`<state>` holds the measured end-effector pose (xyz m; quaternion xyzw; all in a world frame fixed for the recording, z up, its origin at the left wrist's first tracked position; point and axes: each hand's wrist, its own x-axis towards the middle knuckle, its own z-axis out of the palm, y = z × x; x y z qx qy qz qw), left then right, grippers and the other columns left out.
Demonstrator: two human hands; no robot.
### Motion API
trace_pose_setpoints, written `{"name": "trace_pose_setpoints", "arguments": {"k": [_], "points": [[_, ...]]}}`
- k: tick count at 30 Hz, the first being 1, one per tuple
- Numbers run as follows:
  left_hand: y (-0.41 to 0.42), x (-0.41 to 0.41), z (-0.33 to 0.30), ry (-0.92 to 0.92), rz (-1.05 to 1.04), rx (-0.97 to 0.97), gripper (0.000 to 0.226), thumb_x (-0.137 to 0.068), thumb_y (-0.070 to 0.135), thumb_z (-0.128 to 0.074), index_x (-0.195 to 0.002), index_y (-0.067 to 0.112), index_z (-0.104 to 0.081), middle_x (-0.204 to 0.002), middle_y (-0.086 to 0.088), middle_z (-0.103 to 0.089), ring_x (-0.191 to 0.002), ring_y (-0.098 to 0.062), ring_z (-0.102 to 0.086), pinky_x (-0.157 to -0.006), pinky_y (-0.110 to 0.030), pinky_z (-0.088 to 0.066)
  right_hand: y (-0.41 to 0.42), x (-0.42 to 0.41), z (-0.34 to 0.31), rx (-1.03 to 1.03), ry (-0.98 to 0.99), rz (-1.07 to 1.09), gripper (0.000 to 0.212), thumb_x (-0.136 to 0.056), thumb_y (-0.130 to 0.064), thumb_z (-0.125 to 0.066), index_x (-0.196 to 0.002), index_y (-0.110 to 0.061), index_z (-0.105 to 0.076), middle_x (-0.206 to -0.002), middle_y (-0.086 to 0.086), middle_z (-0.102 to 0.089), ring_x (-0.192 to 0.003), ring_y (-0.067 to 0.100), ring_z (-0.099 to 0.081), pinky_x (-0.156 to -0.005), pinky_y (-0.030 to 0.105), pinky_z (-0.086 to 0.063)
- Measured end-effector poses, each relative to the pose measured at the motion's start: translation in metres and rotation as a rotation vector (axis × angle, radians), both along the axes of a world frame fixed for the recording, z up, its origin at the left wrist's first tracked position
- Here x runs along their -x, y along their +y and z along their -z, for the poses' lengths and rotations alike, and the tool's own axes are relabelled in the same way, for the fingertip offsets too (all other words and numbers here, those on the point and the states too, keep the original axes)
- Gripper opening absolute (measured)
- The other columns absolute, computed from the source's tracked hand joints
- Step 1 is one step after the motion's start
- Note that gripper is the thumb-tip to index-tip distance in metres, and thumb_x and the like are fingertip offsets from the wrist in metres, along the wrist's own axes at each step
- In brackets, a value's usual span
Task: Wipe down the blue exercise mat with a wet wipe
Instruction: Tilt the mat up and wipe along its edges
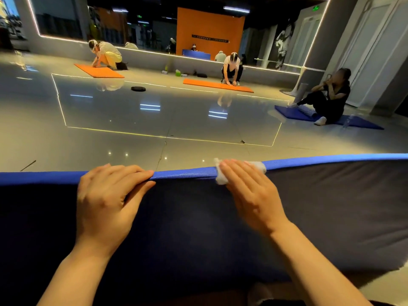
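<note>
The blue exercise mat (198, 217) fills the near view, its far edge raised off the floor (132, 120) and running left to right. Best move now, I'd say: keep that edge taut and draw the wipe along it. The left hand (106, 199) curls over and grips the edge; the right hand (249, 191), fingers straight, presses the wet wipe (220, 178) onto it, just right of the left
</note>
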<state>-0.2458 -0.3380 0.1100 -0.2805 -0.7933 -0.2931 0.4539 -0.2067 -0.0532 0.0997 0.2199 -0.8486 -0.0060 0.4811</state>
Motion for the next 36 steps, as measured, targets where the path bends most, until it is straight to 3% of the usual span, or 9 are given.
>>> {"name": "trace_pose_setpoints", "arguments": {"k": [6,13,15,19,24,26,29,32,36], "points": [[0.003,0.001,0.0,0.005,0.022,-0.011,0.023,-0.088,0.028,-0.063,-0.091,0.01,-0.077,-0.092,-0.005,-0.073,-0.081,-0.03,-0.066,-0.08,-0.049,-0.045,0.111,-0.024,-0.009,0.034,-0.083,0.302,0.039,-0.091,-0.001,-0.052,-0.129,-0.001,-0.059,-0.126,0.014,-0.062,-0.115,0.031,-0.057,-0.094,0.038,-0.045],[0.014,0.011,0.002,0.042,-0.074,-0.085,0.023,-0.09,0.026,-0.06,-0.088,0.01,-0.075,-0.088,-0.003,-0.072,-0.083,-0.024,-0.06,-0.083,-0.042,-0.04,0.117,-0.007,-0.037,-0.073,-0.265,0.371,0.038,-0.085,-0.005,-0.053,-0.123,-0.012,-0.054,-0.103,0.015,-0.066,-0.086,0.04,-0.063,-0.072,0.044,-0.051],[0.014,0.012,0.0,0.066,-0.128,-0.123,0.02,-0.091,0.024,-0.061,-0.088,0.01,-0.075,-0.088,-0.004,-0.072,-0.085,-0.023,-0.058,-0.083,-0.042,-0.04,0.11,-0.011,-0.045,-0.08,-0.269,0.367,0.037,-0.08,-0.003,-0.063,-0.114,-0.014,-0.052,-0.096,0.015,-0.066,-0.079,0.04,-0.063,-0.067,0.044,-0.05],[-0.004,0.015,-0.002,0.068,-0.319,-0.145,0.011,-0.088,0.011,-0.063,-0.092,0.008,-0.074,-0.092,-0.009,-0.072,-0.092,-0.027,-0.057,-0.086,-0.048,-0.041,0.06,-0.011,-0.045,0.062,-0.23,0.277,0.036,-0.084,-0.025,-0.041,-0.101,-0.006,-0.066,-0.089,0.011,-0.064,-0.075,0.036,-0.058,-0.067,0.042,-0.044],[-0.012,0.01,-0.007,0.076,-0.328,-0.035,0.023,-0.087,0.007,-0.056,-0.103,0.008,-0.073,-0.105,-0.011,-0.071,-0.099,-0.038,-0.06,-0.09,-0.051,-0.04,-0.011,0.015,-0.03,0.067,-0.117,0.251,0.014,-0.086,-0.016,-0.053,-0.093,-0.01,-0.064,-0.084,0.004,-0.057,-0.072,0.031,-0.051,-0.063,0.038,-0.038],[0.009,0.007,0.0,0.03,-0.235,0.045,0.03,-0.091,0.018,-0.051,-0.111,0.01,-0.071,-0.113,-0.01,-0.069,-0.107,-0.031,-0.058,-0.1,-0.05,-0.035,-0.051,0.022,-0.028,0.055,-0.069,0.191,0.021,-0.096,-0.02,-0.046,-0.094,-0.011,-0.065,-0.084,0.004,-0.058,-0.073,0.028,-0.05,-0.065,0.036,-0.035],[0.013,0.01,0.002,-0.028,-0.219,0.092,0.032,-0.092,0.025,-0.048,-0.113,0.014,-0.07,-0.113,-0.005,-0.068,-0.109,-0.025,-0.058,-0.102,-0.051,-0.032,-0.097,0.026,-0.018,0.102,0.003,0.148,0.011,-0.088,-0.012,-0.066,-0.099,-0.011,-0.068,-0.087,0.004,-0.061,-0.077,0.026,-0.054,-0.073,0.033,-0.034],[-0.006,0.008,-0.007,-0.026,-0.185,0.042,0.029,-0.091,0.028,-0.05,-0.108,0.016,-0.07,-0.101,0.0,-0.068,-0.101,-0.017,-0.053,-0.098,-0.047,-0.032,-0.101,0.021,0.0,0.115,0.032,0.14,0.037,-0.081,-0.01,-0.075,-0.118,-0.009,-0.068,-0.105,0.004,-0.066,-0.095,0.023,-0.056,-0.093,0.029,-0.032],[-0.017,0.006,-0.008,0.103,-0.147,0.202,0.023,-0.092,0.025,-0.056,-0.1,0.012,-0.073,-0.097,-0.004,-0.068,-0.098,-0.019,-0.056,-0.108,-0.048,-0.028,-0.071,0.004,0.005,-0.025,0.049,0.137,0.046,-0.091,-0.018,-0.061,-0.135,-0.011,-0.052,-0.13,0.006,-0.062,-0.122,0.023,-0.053,-0.109,0.04,-0.032]]}}
